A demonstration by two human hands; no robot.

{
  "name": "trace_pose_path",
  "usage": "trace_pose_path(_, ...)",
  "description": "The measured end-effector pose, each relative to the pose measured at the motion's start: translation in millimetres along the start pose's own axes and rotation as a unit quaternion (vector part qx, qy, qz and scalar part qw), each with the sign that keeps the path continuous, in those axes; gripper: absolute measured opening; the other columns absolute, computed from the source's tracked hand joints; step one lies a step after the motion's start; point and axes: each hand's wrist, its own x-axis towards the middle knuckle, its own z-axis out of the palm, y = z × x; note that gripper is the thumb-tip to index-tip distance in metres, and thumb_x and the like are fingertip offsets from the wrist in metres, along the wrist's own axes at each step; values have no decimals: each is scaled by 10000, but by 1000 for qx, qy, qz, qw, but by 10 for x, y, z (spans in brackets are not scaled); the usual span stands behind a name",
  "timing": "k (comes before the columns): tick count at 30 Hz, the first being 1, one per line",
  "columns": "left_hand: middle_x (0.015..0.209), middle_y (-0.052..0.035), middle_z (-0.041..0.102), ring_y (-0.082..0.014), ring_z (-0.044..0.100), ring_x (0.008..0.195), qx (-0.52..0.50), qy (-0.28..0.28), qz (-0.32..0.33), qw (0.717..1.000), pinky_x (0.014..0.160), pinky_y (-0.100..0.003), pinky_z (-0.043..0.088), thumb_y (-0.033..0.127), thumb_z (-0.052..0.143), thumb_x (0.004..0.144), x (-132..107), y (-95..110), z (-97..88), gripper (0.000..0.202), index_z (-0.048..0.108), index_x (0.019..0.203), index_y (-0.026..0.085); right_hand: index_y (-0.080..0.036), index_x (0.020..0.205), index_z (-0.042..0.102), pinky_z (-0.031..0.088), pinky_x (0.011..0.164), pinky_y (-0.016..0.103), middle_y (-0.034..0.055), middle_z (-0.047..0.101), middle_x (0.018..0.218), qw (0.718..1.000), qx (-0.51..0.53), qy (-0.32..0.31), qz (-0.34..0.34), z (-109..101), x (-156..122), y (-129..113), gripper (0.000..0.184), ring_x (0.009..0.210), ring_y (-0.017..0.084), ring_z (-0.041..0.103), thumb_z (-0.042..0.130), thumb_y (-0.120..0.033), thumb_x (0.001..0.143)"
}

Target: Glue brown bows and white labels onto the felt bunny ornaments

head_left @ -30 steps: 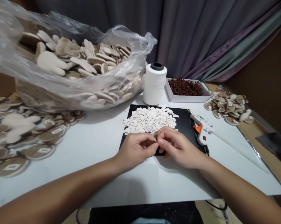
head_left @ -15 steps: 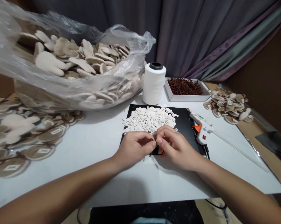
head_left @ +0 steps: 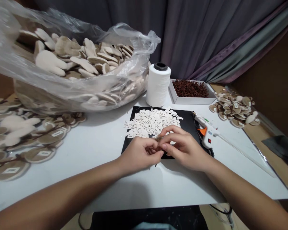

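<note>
My left hand [head_left: 139,154] and my right hand [head_left: 182,147] meet fingertip to fingertip over the near edge of a black mat [head_left: 189,123]. Both are closed in a pinch on a small brown piece [head_left: 159,139] that is mostly hidden between the fingers. Just beyond them a heap of small white printed paper labels [head_left: 152,123] lies on the mat. A white glue gun [head_left: 207,133] with an orange trigger rests at the mat's right edge, close to my right hand.
A big clear plastic bag of pale wooden cut-outs [head_left: 69,72] fills the back left. Labelled wooden discs [head_left: 26,140] spread on the left, more discs [head_left: 234,108] at the right. A white thread spool [head_left: 158,84] and a white tray of brown cords [head_left: 190,91] stand behind the mat.
My hands stay together on the small piece; the right fingers have lifted and spread a little. The view has shifted slightly.
</note>
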Motion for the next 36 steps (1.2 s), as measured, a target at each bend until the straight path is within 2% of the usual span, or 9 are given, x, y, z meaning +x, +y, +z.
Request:
trace_pose_path(5, 456, 54, 456, -63, 450, 421, 0, -15, 14, 1000, 410, -162, 327, 215, 549, 692, -10, -34, 5, 172, 497, 545, 143, -193, 988, 618, 505, 702, 275, 92, 520, 1090, 997, -41, -30, -59, -22, -2, 6, 180, 884, 154, 574, 513, -115, 865)
trace_pose_path(8, 450, 61, 456, -57, 450, 413, -3, -24, 16, 1000, 407, -154, 320, 198, 559, 688, -8, -63, 10, 179, 478, 536, 149, -193, 962, 631, 496, 745, 291, 102, 493, 1138, 990, -74, -55, -103, -38, -6, 36, 164, 830, 135, 578, 504, -130, 879)
trace_pose_path(12, 481, 44, 515, -63, 468, 422, -13, -26, 1, 1000, 414, -162, 336, 209, 555, 718, -1, -71, 5, 171, 519, 564, 144, -186, 925, 576, 482, 709, 303, 105, 483, 1127, 981, -160, -66, -92, -46, -28, 48, 137, 832, 153, 559, 456, -131, 889)
trace_pose_path(15, 508, 41, 513, -60, 454, 458, -10, -21, 27, 999, 439, -165, 335, 172, 550, 710, 0, -71, -2, 149, 542, 565, 138, -181, 895, 501, 466, 668, 306, 107, 483, 1092, 974, -196, -80, -77, -16, -48, 40, 123, 829, 173, 537, 443, -82, 851)
trace_pose_path(18, 532, 37, 508, -66, 442, 485, -28, -19, 47, 998, 460, -179, 340, 171, 550, 711, 1, -76, 0, 147, 534, 569, 137, -187, 867, 441, 458, 687, 309, 90, 474, 1018, 985, -153, -65, -54, 45, -59, 32, 136, 823, 172, 516, 425, -56, 832)
trace_pose_path(23, 563, 31, 487, -76, 422, 513, -69, -12, 57, 996, 482, -200, 343, 190, 559, 704, 6, -89, 15, 159, 492, 569, 140, -196, 776, 402, 433, 755, 307, 55, 452, 876, 999, -21, -20, -23, 132, -38, 11, 151, 832, 164, 477, 373, -118, 902)
trace_pose_path(27, 575, 29, 471, -86, 428, 539, -62, -17, 62, 996, 507, -211, 353, 206, 553, 726, 5, -115, 17, 181, 465, 577, 150, -194, 742, 421, 414, 743, 309, 41, 465, 823, 999, 30, 4, 11, 163, -13, -1, 184, 798, 160, 471, 385, -151, 917)
trace_pose_path(33, 625, 11, 518, -99, 466, 590, -60, -25, 71, 995, 548, -217, 377, 189, 526, 740, 7, -118, 12, 186, 440, 578, 160, -187, 715, 465, 442, 738, 323, 37, 497, 802, 996, 74, 15, 53, 173, -4, 8, 209, 781, 158, 494, 427, -213, 918)
trace_pose_path(36, 591, 24, 505, -86, 436, 549, -46, -6, 65, 997, 513, -207, 349, 180, 533, 724, 4, -100, 6, 151, 472, 589, 154, -178, 744, 511, 491, 634, 277, 45, 498, 850, 988, 119, -7, 97, 104, 3, 14, 209, 777, 151, 516, 461, -293, 911)
